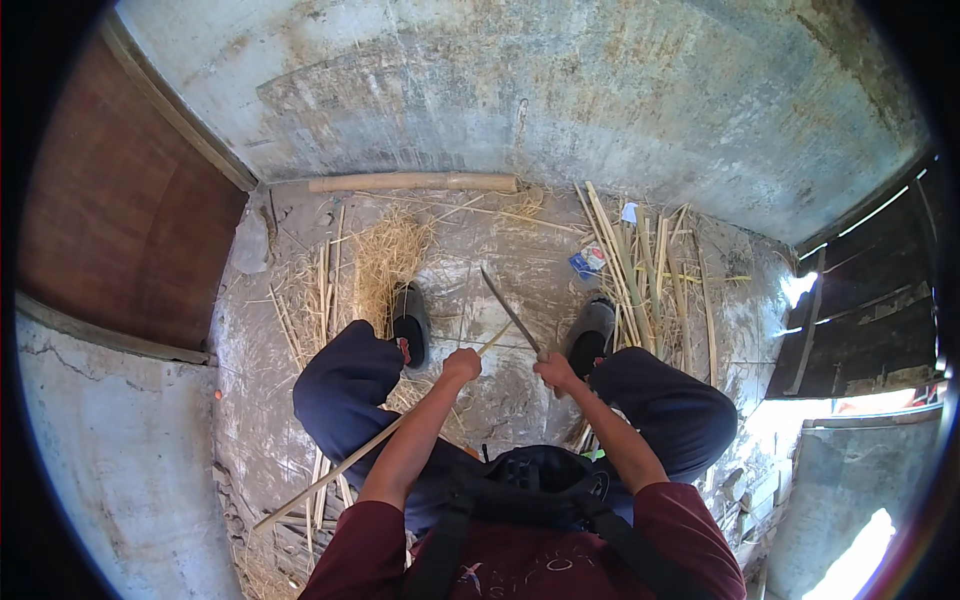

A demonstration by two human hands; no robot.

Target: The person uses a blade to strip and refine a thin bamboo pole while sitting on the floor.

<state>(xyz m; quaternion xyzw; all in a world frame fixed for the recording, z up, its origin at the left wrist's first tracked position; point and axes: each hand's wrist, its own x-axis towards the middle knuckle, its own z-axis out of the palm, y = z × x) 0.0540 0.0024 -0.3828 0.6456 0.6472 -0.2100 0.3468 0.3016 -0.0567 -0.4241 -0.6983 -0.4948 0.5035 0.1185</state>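
Gripping a long bamboo strip [390, 432] in your left hand [462, 364], fist closed, w/ right hand [553, 371] clenched on a knife [510, 312], blade at the strip's tip. Looks early: split canes [640, 270] piled right, shavings [385, 260] left.
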